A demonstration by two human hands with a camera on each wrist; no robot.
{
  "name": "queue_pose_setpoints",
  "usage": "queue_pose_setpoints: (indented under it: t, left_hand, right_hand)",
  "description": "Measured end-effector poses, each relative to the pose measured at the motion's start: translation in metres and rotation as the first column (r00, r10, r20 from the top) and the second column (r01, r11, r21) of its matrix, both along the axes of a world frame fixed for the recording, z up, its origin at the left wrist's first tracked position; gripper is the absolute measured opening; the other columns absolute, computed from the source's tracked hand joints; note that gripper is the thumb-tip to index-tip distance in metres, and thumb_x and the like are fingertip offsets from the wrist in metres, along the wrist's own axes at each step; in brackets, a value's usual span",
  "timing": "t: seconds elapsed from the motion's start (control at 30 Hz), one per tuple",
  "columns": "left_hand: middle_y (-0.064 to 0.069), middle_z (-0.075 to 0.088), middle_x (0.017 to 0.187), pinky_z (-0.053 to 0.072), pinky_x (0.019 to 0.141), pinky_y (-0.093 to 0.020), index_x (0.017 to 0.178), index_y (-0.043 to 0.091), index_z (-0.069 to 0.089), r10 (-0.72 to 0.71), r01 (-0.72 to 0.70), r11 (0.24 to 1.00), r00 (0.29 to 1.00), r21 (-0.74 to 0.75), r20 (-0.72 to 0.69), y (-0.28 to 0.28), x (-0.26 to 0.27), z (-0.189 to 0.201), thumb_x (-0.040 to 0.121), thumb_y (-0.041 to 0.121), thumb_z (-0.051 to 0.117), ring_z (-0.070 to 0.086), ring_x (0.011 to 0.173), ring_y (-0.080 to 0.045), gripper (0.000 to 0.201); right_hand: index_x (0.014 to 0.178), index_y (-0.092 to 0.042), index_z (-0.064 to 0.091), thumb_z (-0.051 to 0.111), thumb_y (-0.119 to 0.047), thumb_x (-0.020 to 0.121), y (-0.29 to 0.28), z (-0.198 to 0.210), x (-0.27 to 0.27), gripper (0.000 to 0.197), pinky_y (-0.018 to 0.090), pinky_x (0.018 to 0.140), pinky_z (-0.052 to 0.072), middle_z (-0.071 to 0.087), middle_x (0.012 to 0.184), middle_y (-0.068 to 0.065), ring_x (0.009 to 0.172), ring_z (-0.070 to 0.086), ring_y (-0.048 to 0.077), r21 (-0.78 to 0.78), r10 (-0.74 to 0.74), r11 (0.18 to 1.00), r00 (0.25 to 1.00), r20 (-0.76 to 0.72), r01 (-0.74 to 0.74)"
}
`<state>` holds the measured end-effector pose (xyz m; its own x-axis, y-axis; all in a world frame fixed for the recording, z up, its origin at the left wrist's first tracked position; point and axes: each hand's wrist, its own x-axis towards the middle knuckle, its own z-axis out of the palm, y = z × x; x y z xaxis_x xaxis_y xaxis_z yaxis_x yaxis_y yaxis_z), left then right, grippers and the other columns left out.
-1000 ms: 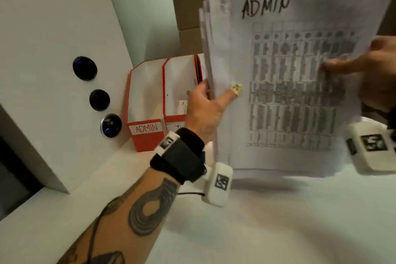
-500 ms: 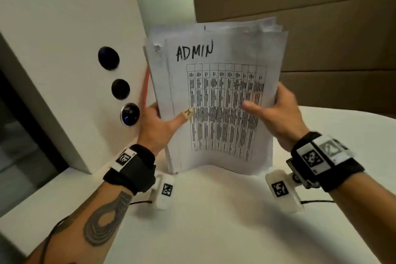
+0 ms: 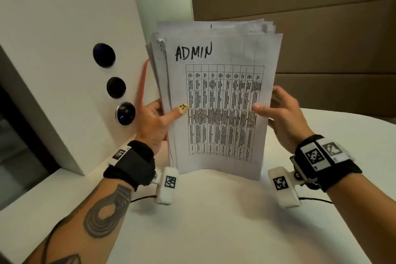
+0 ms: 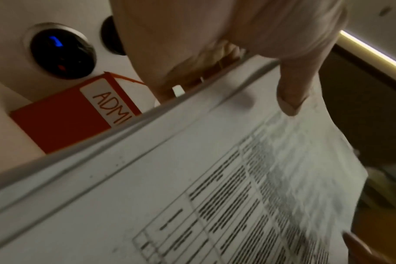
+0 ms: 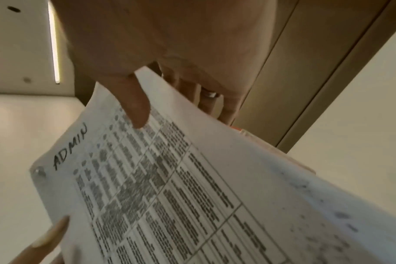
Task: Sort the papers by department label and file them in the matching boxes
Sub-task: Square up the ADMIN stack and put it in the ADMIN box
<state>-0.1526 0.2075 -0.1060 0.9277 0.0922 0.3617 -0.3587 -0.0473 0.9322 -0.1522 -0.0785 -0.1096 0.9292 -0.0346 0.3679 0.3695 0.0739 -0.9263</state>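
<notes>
I hold a thick stack of papers (image 3: 220, 100) upright, its bottom edge on the white table (image 3: 214, 221). The front sheet has a printed grid and "ADMIN" handwritten at the top. My left hand (image 3: 158, 118) grips the stack's left edge, thumb across the front, fingers behind. My right hand (image 3: 280, 113) grips the right edge the same way. In the left wrist view the papers (image 4: 192, 169) hide most of an orange file box labelled ADMIN (image 4: 63, 117) behind them. In the right wrist view the thumb presses the front sheet (image 5: 170, 178). Only a thin orange rim (image 3: 144, 83) of the box shows in the head view.
A large white cabinet (image 3: 64, 60) with three round dark buttons (image 3: 116, 87) stands close on the left. Brown cardboard panels (image 3: 321, 28) form the back wall. Cables (image 3: 312, 199) trail from the wrist cameras across the table.
The stack came down from close to the camera, and its bottom edge now rests on the table. The right hand shifted from pointing at the sheet to gripping the right edge. The file boxes became hidden.
</notes>
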Motion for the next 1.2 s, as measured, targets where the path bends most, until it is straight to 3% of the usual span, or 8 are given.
queue_pose_setpoints:
  t: [0.2,0.37,0.53,0.83,0.9,1.0,1.07,1.2]
  left_hand:
    - [-0.011,0.077,0.111,0.056,0.101,-0.046,0.107,0.009,0.067,0.177,-0.178,0.981,0.984,0.080,0.022,-0.020,-0.001,-0.005,0.046,0.081,0.090,0.073,0.101,-0.030,0.097]
    - [-0.007,0.078,0.120,0.060,0.097,-0.049,0.127,0.014,0.069,-0.042,0.046,0.997,0.996,-0.057,0.081,0.001,-0.004,0.014,0.079,0.024,0.091,0.074,0.114,-0.027,0.053]
    - [0.017,0.080,0.105,0.056,0.103,-0.052,0.096,0.058,0.076,-0.161,0.155,0.983,0.985,0.103,0.055,-0.009,-0.021,0.007,0.066,0.014,0.095,0.076,0.106,-0.012,0.056]
    - [0.001,0.059,0.133,0.036,0.110,-0.028,0.140,0.006,0.042,0.169,-0.170,0.984,0.985,0.046,0.027,-0.017,-0.004,0.019,0.069,0.055,0.094,0.053,0.133,-0.026,0.100]
    - [-0.015,0.062,0.141,0.043,0.118,-0.045,0.138,0.008,0.050,0.140,-0.143,0.986,0.990,0.086,0.029,-0.017,-0.006,0.016,0.058,0.069,0.093,0.057,0.134,-0.037,0.109]
    - [-0.023,0.074,0.117,0.051,0.100,-0.072,0.108,0.018,0.068,0.098,-0.100,0.994,0.994,0.042,0.053,-0.005,-0.007,0.004,0.057,0.066,0.097,0.071,0.109,-0.035,0.075]
    - [-0.011,0.079,0.112,0.056,0.102,-0.061,0.095,0.029,0.080,0.071,-0.071,0.997,0.996,0.007,0.055,-0.004,-0.005,0.001,0.076,0.035,0.095,0.074,0.110,-0.026,0.025]
    - [0.013,0.081,0.097,0.059,0.093,-0.033,0.084,0.030,0.081,0.080,-0.077,0.996,0.993,-0.037,0.086,-0.014,-0.001,-0.001,0.085,0.010,0.087,0.077,0.098,-0.006,0.020]
  right_hand:
    - [0.134,-0.014,0.059,0.074,-0.001,0.090,0.032,0.006,0.005,0.048,0.048,0.104,0.056,0.072,0.124,0.000,0.114,0.070,0.015,-0.061,-0.064,0.996,0.994,0.091,0.069]
    - [0.128,-0.013,0.063,0.085,-0.012,0.079,0.018,0.009,0.003,0.053,0.050,0.099,0.059,0.075,0.122,0.005,0.112,0.073,0.022,-0.068,-0.051,0.996,0.990,0.134,0.060]
    - [0.125,-0.005,0.065,0.083,-0.016,0.073,0.009,-0.014,-0.001,0.056,0.057,0.101,0.056,0.077,0.117,0.008,0.108,0.075,0.026,-0.068,0.039,0.997,0.999,0.010,-0.038]
    - [0.124,-0.015,0.064,0.078,-0.019,0.086,0.026,0.011,0.005,0.040,0.053,0.097,0.059,0.074,0.120,0.006,0.110,0.073,0.023,-0.052,-0.034,0.998,0.992,0.119,0.041]
    - [0.129,-0.016,0.061,0.076,-0.011,0.091,0.028,0.004,0.005,0.042,0.048,0.095,0.061,0.073,0.122,0.002,0.109,0.073,0.018,-0.099,-0.029,0.994,0.993,0.118,0.041]
    - [0.134,-0.016,0.059,0.078,-0.006,0.088,0.025,-0.005,0.004,0.051,0.041,0.092,0.062,0.073,0.124,0.000,0.109,0.073,0.016,-0.090,-0.034,0.995,0.992,0.118,0.045]
    - [0.134,-0.015,0.059,0.078,-0.005,0.088,0.026,-0.005,0.005,0.051,0.040,0.092,0.062,0.073,0.124,0.000,0.110,0.073,0.016,-0.075,-0.032,0.996,0.992,0.123,0.042]
    - [0.131,-0.016,0.061,0.075,-0.004,0.091,0.034,0.000,0.012,0.044,0.041,0.097,0.059,0.074,0.123,0.000,0.111,0.073,0.017,-0.050,-0.046,0.997,0.992,0.117,0.052]
